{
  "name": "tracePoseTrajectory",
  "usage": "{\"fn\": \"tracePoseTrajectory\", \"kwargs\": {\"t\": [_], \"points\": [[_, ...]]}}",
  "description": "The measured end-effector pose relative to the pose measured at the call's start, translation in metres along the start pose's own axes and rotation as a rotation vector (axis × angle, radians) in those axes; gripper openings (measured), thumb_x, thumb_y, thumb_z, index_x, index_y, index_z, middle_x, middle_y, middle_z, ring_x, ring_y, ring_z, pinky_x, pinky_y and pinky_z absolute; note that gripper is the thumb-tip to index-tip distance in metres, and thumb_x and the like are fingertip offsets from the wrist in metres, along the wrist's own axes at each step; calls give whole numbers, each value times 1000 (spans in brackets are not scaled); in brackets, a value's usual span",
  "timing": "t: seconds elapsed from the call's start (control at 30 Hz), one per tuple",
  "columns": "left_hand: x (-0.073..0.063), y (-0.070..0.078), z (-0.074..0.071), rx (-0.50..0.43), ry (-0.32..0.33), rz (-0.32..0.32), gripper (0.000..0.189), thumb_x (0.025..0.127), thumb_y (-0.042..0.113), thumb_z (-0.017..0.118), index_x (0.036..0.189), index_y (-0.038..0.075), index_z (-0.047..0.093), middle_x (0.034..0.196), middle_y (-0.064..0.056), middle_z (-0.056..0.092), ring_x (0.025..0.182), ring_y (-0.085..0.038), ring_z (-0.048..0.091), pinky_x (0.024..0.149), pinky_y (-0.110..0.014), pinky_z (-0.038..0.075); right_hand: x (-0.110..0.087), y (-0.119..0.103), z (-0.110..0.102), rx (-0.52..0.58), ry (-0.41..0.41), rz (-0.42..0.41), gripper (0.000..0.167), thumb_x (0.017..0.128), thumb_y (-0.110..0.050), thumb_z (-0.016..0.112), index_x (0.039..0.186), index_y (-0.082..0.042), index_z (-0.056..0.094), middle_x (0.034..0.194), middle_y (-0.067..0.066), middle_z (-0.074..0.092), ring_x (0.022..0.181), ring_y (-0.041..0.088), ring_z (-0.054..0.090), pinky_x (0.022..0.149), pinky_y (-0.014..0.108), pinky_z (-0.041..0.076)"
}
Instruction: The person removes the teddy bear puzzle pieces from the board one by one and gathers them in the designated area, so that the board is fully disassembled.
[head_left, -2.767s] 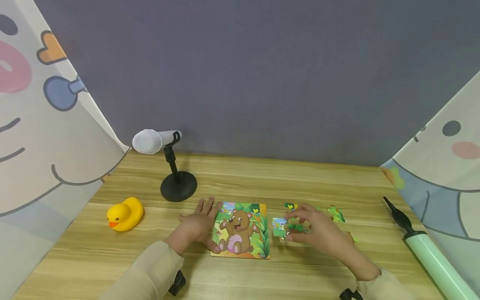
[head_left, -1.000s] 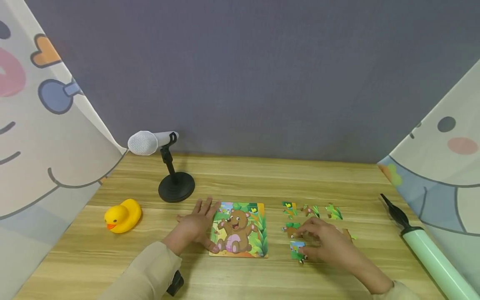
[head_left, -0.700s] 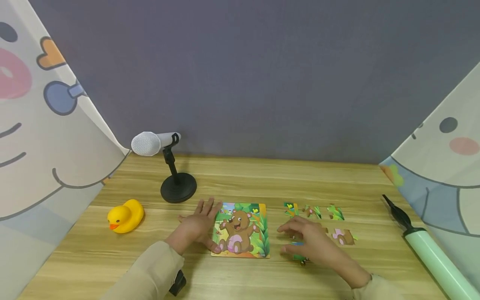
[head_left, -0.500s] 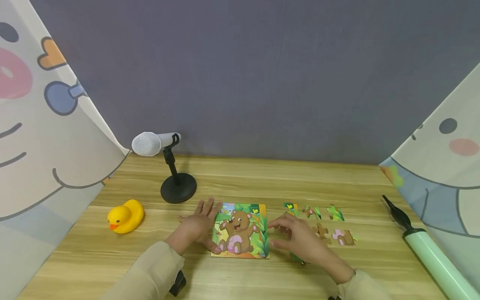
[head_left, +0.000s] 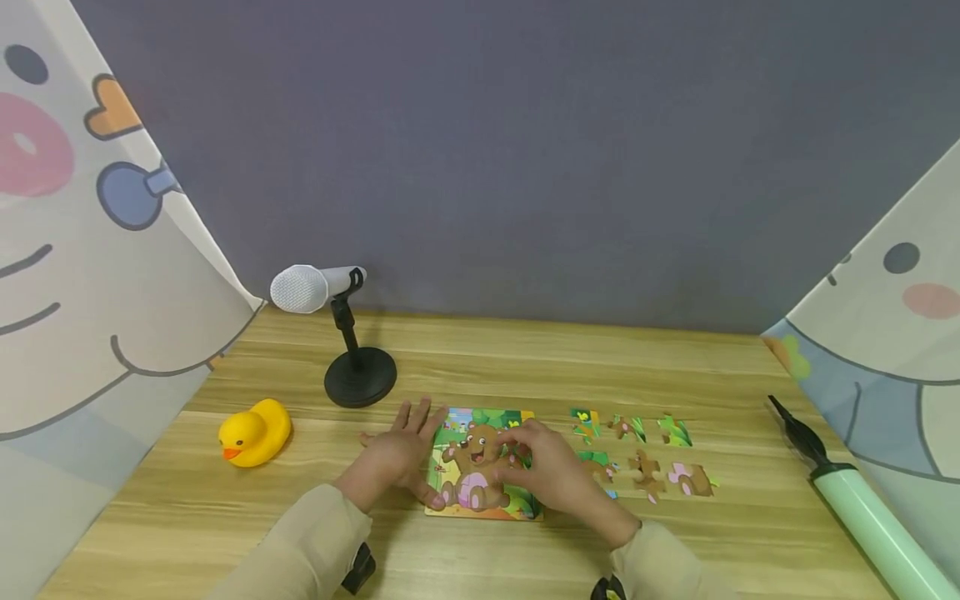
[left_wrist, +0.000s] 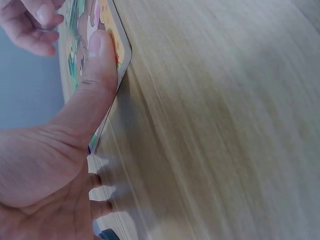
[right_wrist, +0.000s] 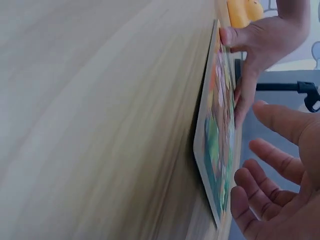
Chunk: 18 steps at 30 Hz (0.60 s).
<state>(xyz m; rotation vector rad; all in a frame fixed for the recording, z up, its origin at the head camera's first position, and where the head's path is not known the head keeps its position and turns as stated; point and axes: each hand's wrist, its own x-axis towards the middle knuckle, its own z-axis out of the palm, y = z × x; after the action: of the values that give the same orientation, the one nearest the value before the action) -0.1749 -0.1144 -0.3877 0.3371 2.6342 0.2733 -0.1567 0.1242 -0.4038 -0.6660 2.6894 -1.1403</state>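
A square jigsaw puzzle (head_left: 471, 486) with a brown bear picture lies flat on the wooden table. My left hand (head_left: 390, 463) rests at its left edge, fingers spread on the tabletop. In the left wrist view, the left thumb (left_wrist: 98, 70) lies over the puzzle's border near a corner. Over the puzzle's right half hovers my right hand (head_left: 553, 468), hiding part of the bear. In the right wrist view, its fingers (right_wrist: 277, 155) are loosely bent and apart from the thumb, holding nothing. Several loose puzzle pieces (head_left: 692, 480) lie to the right, some partly hidden by the right hand.
A yellow rubber duck (head_left: 256, 433) sits at the left. Behind it, a white microphone (head_left: 302, 289) stands on a black round base (head_left: 361, 377). A pale green hand pump (head_left: 873, 517) with a black nozzle lies along the right side. A grey cloth wall (head_left: 495, 167) rises behind the table.
My right hand has set down a blue-and-green puzzle piece among the loose ones, let go, and moved left over the puzzle. My left hand has stayed at the puzzle's edge.
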Motion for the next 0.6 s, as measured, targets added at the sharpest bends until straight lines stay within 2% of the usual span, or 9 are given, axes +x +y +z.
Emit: {"fn": "tracePoseTrajectory", "kwargs": {"t": [0.17,0.3,0.47,0.6], "points": [[0,1,1,9,4,0,131,62,46,95,162,9,18,168,-21,7,153,-46,7,90,-88,27,10,-8,9,-35,-32,-25,36,86,-23,83,113,-2,72,97,4,58,76,15,51,61,23,45],[0,1,1,10,1,-2,132,62,47,95,162,9,18,168,-21,7,153,-45,6,90,-88,27,18,-11,15,-115,-31,-61,34,84,-20,85,113,-5,74,92,2,56,76,11,50,62,23,46],[0,1,0,10,-9,-11,132,62,48,94,163,10,17,169,-21,6,153,-46,6,91,-88,26,27,-15,21,-215,-26,-89,36,83,-20,86,114,-6,75,93,1,59,78,10,51,63,22,46],[1,0,-1,22,-14,-12,131,63,49,94,163,10,17,168,-21,7,153,-46,6,91,-88,27,30,-20,25,-294,-21,-114,25,83,-21,86,101,-8,76,91,1,61,79,10,53,62,21,47]]}}
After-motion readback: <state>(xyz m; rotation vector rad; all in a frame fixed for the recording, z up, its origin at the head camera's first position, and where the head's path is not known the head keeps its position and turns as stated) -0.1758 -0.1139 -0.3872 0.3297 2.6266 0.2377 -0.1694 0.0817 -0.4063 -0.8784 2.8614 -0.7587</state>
